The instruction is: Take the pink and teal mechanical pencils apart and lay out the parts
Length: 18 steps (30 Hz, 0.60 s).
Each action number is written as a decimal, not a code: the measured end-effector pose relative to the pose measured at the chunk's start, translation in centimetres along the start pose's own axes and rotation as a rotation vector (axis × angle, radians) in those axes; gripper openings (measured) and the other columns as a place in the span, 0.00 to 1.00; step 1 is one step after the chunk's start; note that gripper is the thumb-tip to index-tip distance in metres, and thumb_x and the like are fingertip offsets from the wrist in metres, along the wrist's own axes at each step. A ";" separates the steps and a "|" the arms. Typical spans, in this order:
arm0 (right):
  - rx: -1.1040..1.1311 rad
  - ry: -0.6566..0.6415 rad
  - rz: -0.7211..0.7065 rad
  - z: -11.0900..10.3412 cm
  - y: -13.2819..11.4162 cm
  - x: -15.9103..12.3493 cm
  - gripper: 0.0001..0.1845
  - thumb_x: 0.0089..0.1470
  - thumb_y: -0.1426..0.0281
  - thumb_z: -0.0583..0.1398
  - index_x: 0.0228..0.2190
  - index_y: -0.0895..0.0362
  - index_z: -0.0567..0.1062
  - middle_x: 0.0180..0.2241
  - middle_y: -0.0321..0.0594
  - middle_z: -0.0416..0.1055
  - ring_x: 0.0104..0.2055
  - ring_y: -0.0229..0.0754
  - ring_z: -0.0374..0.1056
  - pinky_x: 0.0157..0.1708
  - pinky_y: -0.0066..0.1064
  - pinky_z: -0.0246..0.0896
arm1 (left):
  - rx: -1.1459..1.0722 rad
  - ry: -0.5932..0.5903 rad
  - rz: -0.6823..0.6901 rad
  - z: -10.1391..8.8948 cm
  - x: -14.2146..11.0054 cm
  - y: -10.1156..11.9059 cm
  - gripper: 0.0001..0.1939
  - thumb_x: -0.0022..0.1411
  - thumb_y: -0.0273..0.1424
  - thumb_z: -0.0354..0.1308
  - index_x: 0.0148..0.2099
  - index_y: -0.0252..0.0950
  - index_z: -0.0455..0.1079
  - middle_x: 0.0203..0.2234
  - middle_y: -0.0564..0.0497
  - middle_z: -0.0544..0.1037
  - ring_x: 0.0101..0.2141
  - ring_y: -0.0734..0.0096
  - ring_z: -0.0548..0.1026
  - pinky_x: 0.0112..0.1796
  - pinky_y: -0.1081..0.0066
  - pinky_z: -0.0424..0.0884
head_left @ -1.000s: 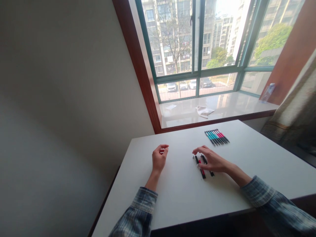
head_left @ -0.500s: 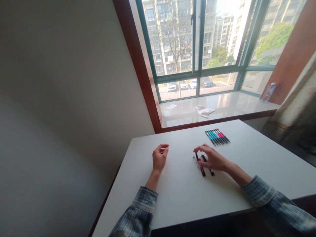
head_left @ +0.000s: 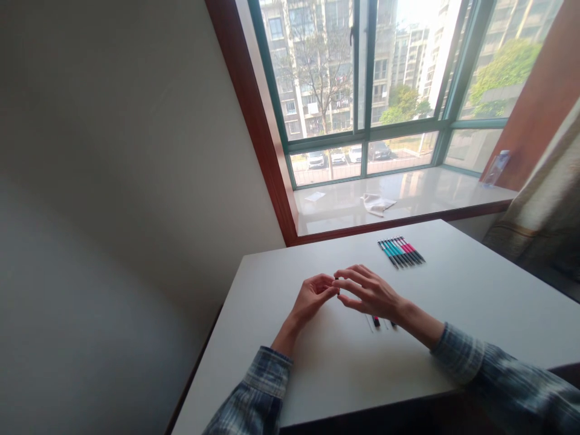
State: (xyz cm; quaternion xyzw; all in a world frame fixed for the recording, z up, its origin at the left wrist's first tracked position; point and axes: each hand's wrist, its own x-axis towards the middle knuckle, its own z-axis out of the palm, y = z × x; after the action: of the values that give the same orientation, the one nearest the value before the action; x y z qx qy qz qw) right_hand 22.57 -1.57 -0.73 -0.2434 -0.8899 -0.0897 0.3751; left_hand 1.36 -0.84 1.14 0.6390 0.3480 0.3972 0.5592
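White surface (head_left: 317, 380), good for contrast with dark items, stretched below. Fingertips of the left hand (head_left: 312, 295) and right hand (head_left: 369, 293) met around a small dark piece (head_left: 338, 293), probably so that one could steady it for the other; whether either set of fingers was clamped on it, I could not tell. Pen parts (head_left: 376, 322), partly hidden by the right hand, lay near enough for easy reach. Pens (head_left: 401, 252) sat farther off, side by side, which left the hands room.

The left sleeve (head_left: 247, 396) and right sleeve (head_left: 502, 365) match: dark blue checks with grey and white lines. Each ends in a cuff (head_left: 275, 364). The left hand (head_left: 313, 298) and right hand (head_left: 369, 294) are bare.
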 end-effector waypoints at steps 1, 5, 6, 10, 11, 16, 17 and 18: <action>-0.008 0.001 -0.014 0.2 0.0 0.1 0.18 0.63 0.72 0.62 0.54 0.52 0.71 0.52 0.48 0.74 0.49 0.50 0.71 0.47 0.46 0.72 | 0.004 0.004 -0.001 0.0 0.0 0.0 0.19 0.57 0.44 0.70 0.40 0.34 0.77 0.34 0.46 0.81 0.35 0.64 0.78 0.39 0.66 0.74; 0.009 -0.008 -0.043 0.1 1.2 0.6 0.19 0.64 0.71 0.61 0.56 0.53 0.70 0.54 0.49 0.73 0.50 0.49 0.72 0.49 0.46 0.72 | 0.012 0.040 0.031 -0.3 0.2 -0.4 0.16 0.59 0.41 0.69 0.40 0.34 0.76 0.35 0.47 0.80 0.36 0.65 0.77 0.40 0.67 0.73; 0.032 0.002 -0.026 -0.1 1.9 0.7 0.18 0.65 0.70 0.61 0.56 0.53 0.71 0.53 0.48 0.74 0.50 0.49 0.72 0.49 0.45 0.72 | 0.022 0.058 0.044 -0.4 0.3 -0.6 0.14 0.59 0.40 0.68 0.40 0.34 0.76 0.35 0.47 0.80 0.36 0.65 0.77 0.40 0.67 0.73; 0.151 0.063 0.238 -1.1 5.7 0.4 0.07 0.66 0.68 0.60 0.42 0.54 0.78 0.37 0.43 0.79 0.39 0.44 0.74 0.41 0.39 0.71 | 0.159 0.146 0.049 -0.6 0.6 -1.3 0.07 0.59 0.34 0.65 0.37 0.35 0.75 0.33 0.49 0.79 0.34 0.68 0.76 0.39 0.69 0.72; 0.187 0.023 0.304 -1.4 6.5 0.0 0.07 0.66 0.67 0.61 0.38 0.54 0.79 0.34 0.41 0.79 0.36 0.43 0.73 0.38 0.36 0.70 | 0.215 0.171 0.046 -0.6 0.6 -1.3 0.06 0.59 0.33 0.64 0.37 0.36 0.74 0.33 0.50 0.79 0.34 0.68 0.76 0.38 0.69 0.72; 0.343 -0.301 0.378 -1.9 7.9 -1.7 0.09 0.56 0.59 0.69 0.35 0.51 0.82 0.32 0.39 0.80 0.36 0.44 0.73 0.37 0.34 0.67 | 0.461 0.245 0.074 -0.3 0.5 -1.3 0.04 0.59 0.31 0.63 0.38 0.38 0.75 0.34 0.50 0.80 0.36 0.66 0.77 0.39 0.67 0.71; 0.361 -0.337 0.374 -1.7 7.8 -1.9 0.09 0.56 0.59 0.69 0.35 0.50 0.83 0.32 0.39 0.80 0.37 0.44 0.74 0.38 0.34 0.67 | 0.489 0.246 0.081 -0.2 0.4 -1.2 0.05 0.59 0.31 0.63 0.39 0.39 0.75 0.34 0.51 0.81 0.36 0.66 0.77 0.39 0.67 0.71; 0.374 -0.361 0.369 -1.5 7.6 -1.9 0.09 0.56 0.59 0.69 0.35 0.50 0.83 0.32 0.39 0.81 0.37 0.45 0.74 0.38 0.34 0.67 | 0.515 0.243 0.085 -0.2 0.4 -1.2 0.05 0.59 0.31 0.63 0.39 0.39 0.75 0.34 0.51 0.80 0.35 0.66 0.77 0.38 0.67 0.71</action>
State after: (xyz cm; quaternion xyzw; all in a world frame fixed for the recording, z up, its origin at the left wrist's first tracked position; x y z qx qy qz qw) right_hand 28.50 3.80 -1.22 -0.3395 -0.8840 0.1899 0.2593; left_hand 1.39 -0.23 -0.03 0.7218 0.4746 0.3926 0.3157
